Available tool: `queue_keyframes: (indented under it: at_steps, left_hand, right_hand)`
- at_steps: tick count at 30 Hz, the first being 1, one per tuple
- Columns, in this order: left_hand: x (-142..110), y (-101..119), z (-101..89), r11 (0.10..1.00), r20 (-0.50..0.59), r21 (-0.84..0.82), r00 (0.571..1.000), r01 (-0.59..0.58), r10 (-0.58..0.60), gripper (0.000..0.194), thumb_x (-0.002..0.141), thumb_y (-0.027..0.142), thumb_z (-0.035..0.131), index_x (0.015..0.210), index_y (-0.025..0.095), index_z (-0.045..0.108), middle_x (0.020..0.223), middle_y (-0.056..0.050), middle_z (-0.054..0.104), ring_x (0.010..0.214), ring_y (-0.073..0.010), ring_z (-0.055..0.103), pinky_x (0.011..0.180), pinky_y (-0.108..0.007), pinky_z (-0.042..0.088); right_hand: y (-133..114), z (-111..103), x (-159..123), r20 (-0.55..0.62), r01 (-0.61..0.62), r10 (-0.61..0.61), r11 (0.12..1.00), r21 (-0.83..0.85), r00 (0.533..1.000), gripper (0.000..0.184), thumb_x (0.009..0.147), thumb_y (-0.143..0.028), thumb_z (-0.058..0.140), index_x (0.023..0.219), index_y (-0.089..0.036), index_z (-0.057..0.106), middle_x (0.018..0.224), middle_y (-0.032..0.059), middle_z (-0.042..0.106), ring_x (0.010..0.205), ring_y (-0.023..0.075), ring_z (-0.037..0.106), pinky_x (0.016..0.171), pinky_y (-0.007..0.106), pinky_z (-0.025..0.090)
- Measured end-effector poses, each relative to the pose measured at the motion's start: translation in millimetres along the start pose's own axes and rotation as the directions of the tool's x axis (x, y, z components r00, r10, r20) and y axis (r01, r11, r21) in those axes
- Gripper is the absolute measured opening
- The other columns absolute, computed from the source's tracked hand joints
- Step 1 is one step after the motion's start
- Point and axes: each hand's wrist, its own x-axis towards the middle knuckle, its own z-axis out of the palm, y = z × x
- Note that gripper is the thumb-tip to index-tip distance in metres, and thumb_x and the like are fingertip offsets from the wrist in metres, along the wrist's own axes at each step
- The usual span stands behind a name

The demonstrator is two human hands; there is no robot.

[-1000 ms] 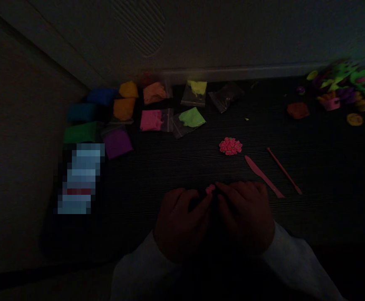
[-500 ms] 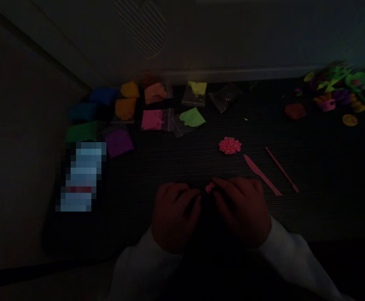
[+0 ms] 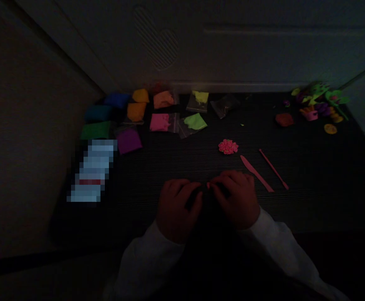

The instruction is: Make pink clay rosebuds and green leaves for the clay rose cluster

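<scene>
In dim light, a small bit of pink modelling clay (image 3: 208, 185) shows between the thumb and fingertips of my right hand (image 3: 237, 198), which is closed on it. Just left of it is my left hand (image 3: 179, 209), its fingers curled and the thumb brought close to the index fingertip. Whatever that pinch may hold is too dark to make out. Beyond my hands lies a pink flower-like clay cluster (image 3: 228, 146) with green flecks. A pink plastic clay knife (image 3: 256, 173) and a thin pink modelling stick (image 3: 274, 169) rest to the right.
Bags of coloured clay, among them purple (image 3: 128, 141), pink (image 3: 159, 122) and light green (image 3: 195, 121), line the back left of the dark table. A lit phone (image 3: 93, 171) lies at left. Finished clay pieces (image 3: 322, 102) and a reddish-brown lump (image 3: 284, 120) are at back right.
The view has shifted a little, taking in more of the wall. Less of the pink clay shows now, more covered by my right fingertips. Both hands stay close together.
</scene>
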Motion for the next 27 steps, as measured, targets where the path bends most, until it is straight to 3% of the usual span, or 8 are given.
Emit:
queue_keyframes:
  at_steps: [7,11,17,24,27]
  left_hand:
    - [1,9,-0.8,0.979,0.039,-0.19,0.997,0.08,-0.074,0.044,0.071,0.023,0.056,0.113,0.019,0.042,0.094,-0.004,0.057,0.09,-0.0169,0.051,0.08,-0.035,0.042]
    - [2,20,-9.3,0.945,0.045,-0.297,0.991,0.135,-0.128,0.046,0.072,0.024,0.056,0.115,0.022,0.039,0.093,-0.002,0.058,0.088,-0.0143,0.053,0.08,-0.032,0.043]
    - [-2,31,-29.9,0.94,-0.015,-0.328,0.994,0.097,-0.107,0.04,0.072,0.019,0.056,0.109,0.022,0.044,0.083,0.002,0.059,0.082,-0.0117,0.055,0.078,-0.028,0.043]
    - [-11,35,-41.1,0.937,-0.035,-0.342,0.996,0.064,-0.081,0.039,0.071,0.016,0.057,0.108,0.021,0.046,0.081,0.002,0.06,0.081,-0.012,0.056,0.076,-0.028,0.044]
    - [-13,37,-43.9,0.932,-0.027,-0.355,0.995,0.08,-0.095,0.038,0.07,0.016,0.058,0.106,0.021,0.047,0.08,0.003,0.061,0.08,-0.0109,0.056,0.077,-0.026,0.044]
  right_hand:
    - [-5,-8,-5,-0.015,0.021,-0.017,0.953,0.302,1.0,0.011,0.076,-0.021,0.052,0.085,-0.022,0.057,0.088,-0.0007,0.062,0.085,0.0134,0.054,0.08,0.032,0.037]
    - [-13,-18,-11,0.013,-0.025,0.021,0.889,0.458,1.0,0.01,0.076,-0.021,0.052,0.085,-0.022,0.056,0.086,-0.0013,0.062,0.082,0.0109,0.056,0.076,0.026,0.042]
    - [-28,-33,-22,0.045,-0.057,0.039,0.835,0.547,0.998,0.009,0.076,-0.02,0.051,0.083,-0.021,0.056,0.083,0.0001,0.061,0.08,0.0112,0.056,0.073,0.026,0.044]
    - [-33,-30,-34,0.071,-0.118,0.096,0.732,0.671,0.993,0.026,0.074,-0.024,0.055,0.1,-0.023,0.051,0.086,0.0017,0.062,0.081,0.0132,0.058,0.072,0.029,0.047]
    - [-34,-31,-35,0.101,-0.134,0.09,0.74,0.659,0.991,0.023,0.075,-0.024,0.055,0.098,-0.024,0.054,0.085,0.0006,0.063,0.08,0.0124,0.059,0.072,0.028,0.047]
